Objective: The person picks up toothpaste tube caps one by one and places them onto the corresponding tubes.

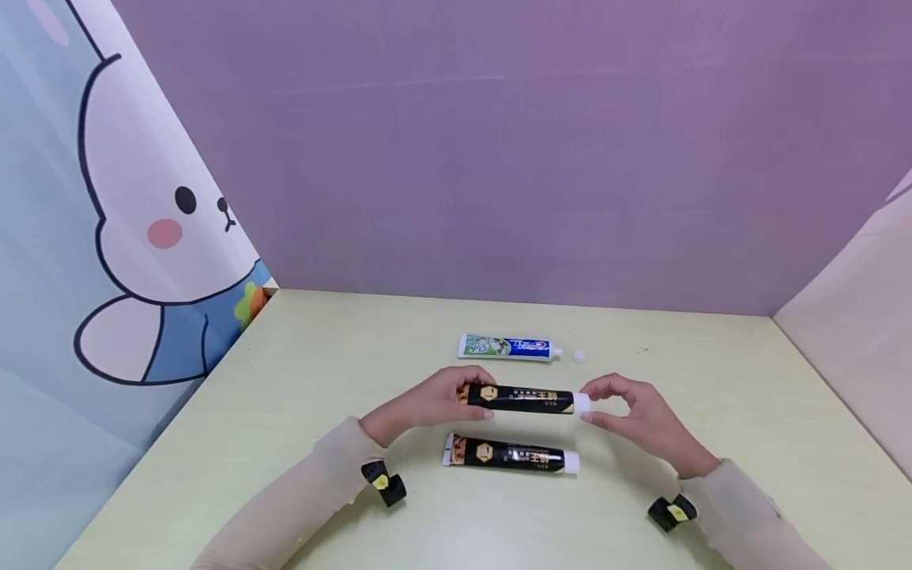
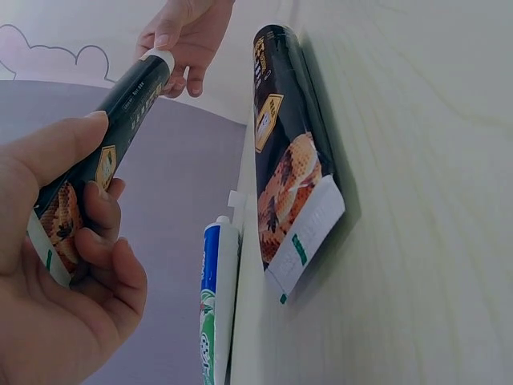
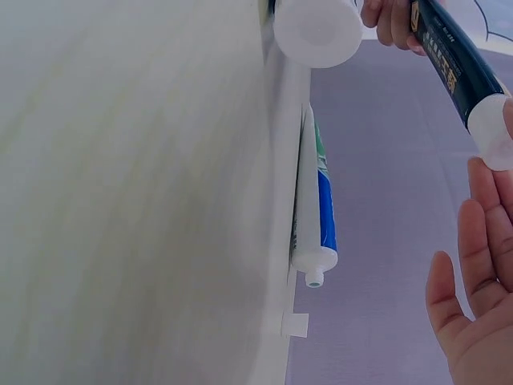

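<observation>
A black toothpaste tube with gold print is held level above the table. My left hand grips its flat printed end, thumb on one side and curled fingers on the other, as the left wrist view shows. At the other end, my right hand pinches the white cap between thumb and fingertips. The cap sits on the tube. A second black toothpaste tube, capped, lies on the table nearer to me. Beyond the held tube lies a green and blue toothpaste tube with its nozzle bare.
A small white cap stands on the table beside the bare nozzle. A purple partition rises behind the table. On the left hangs a cloth with a cartoon rabbit, and a pale panel stands at the right.
</observation>
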`<action>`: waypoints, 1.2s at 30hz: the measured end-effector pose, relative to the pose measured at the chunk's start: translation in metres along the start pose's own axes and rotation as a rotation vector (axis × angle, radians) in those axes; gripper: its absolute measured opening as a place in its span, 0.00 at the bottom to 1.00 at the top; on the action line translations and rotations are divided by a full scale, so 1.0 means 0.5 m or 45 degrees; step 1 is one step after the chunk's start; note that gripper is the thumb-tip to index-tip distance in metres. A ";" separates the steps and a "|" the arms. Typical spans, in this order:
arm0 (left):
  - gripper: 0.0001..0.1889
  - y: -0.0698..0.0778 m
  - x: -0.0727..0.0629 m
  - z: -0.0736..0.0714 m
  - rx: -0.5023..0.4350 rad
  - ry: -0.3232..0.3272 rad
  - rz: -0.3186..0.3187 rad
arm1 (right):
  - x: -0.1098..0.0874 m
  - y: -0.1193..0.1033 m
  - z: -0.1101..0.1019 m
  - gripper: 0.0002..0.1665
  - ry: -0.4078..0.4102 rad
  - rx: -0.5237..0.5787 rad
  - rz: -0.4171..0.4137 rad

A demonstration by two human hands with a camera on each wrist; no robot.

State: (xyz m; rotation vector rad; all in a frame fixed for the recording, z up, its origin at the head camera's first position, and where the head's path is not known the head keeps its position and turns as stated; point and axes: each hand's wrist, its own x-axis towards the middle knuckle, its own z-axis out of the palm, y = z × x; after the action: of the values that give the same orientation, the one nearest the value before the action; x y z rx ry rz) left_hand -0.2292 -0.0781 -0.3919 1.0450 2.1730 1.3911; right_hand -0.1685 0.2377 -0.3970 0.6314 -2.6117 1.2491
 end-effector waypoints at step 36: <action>0.16 0.004 0.000 -0.006 0.028 0.011 -0.019 | 0.005 0.000 0.009 0.20 0.027 0.093 -0.178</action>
State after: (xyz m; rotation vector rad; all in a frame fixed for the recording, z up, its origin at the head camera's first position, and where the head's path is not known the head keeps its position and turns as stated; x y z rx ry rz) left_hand -0.2305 -0.0795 -0.3889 1.0307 2.2027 1.3708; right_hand -0.1706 0.2336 -0.3989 0.7945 -2.4668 1.3055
